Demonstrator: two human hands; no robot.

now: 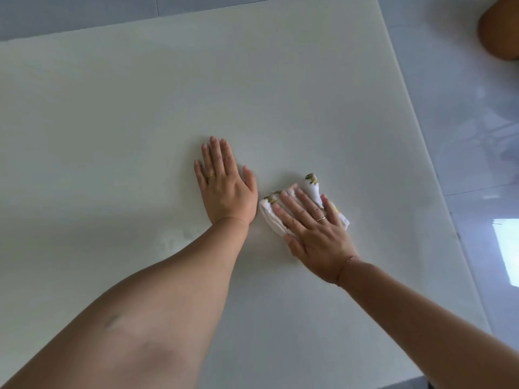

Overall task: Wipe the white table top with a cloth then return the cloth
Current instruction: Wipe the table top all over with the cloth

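Though blurred, brown object point(501, 32) beyond table point(168, 94)

Glossy pale grey floor point(463, 122) of large tiles, along the right side and across the top of the view. Thin dark grout lines point(477, 191) between the tiles. Bright white reflection point(507, 248) low at the right edge, roughly rectangular, cut off by the frame. Rounded brown thing point(498, 32) in the top right corner, blurred and only partly in view; on the floor or above it, impossible to tell.
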